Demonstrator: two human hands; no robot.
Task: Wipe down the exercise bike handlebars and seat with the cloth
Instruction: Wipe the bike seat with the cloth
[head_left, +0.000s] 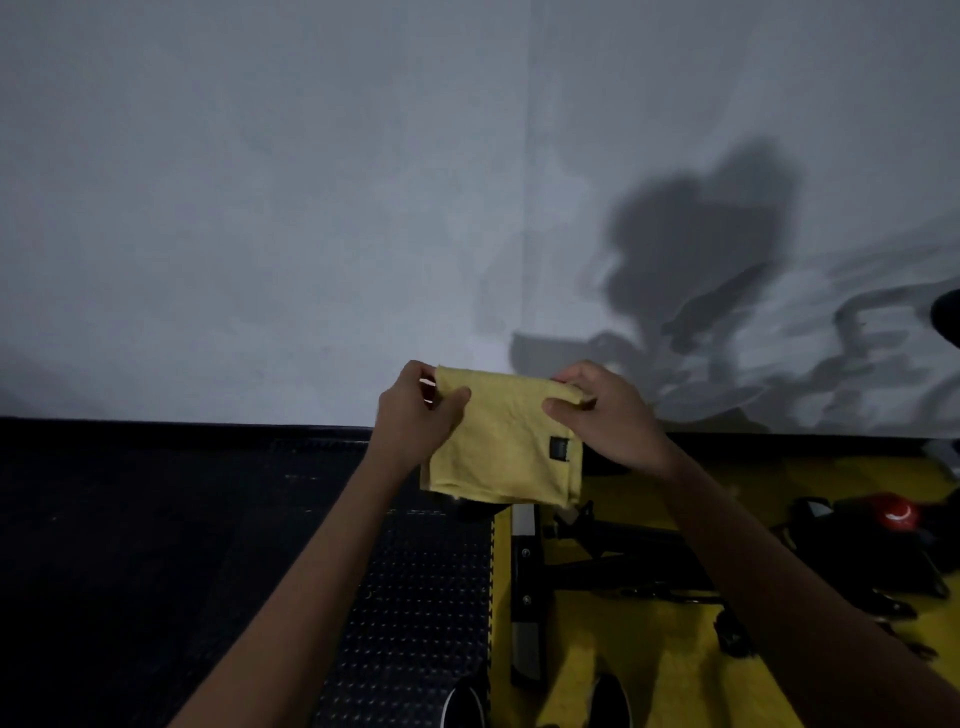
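folded yellow cloth (498, 447) is pinched at its top corners by left hand (415, 415) and right hand (602, 415); if held loosely, the fold could be lost.

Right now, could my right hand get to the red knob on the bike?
Probably not freely: the right hand pinches the cloth along with the left hand. The red knob lies lower right with nothing visible in between, so it would likely need to let go first.

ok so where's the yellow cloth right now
In the head view the yellow cloth is centre frame, held up folded between the left hand and right hand, in front of the wall and above the floor.
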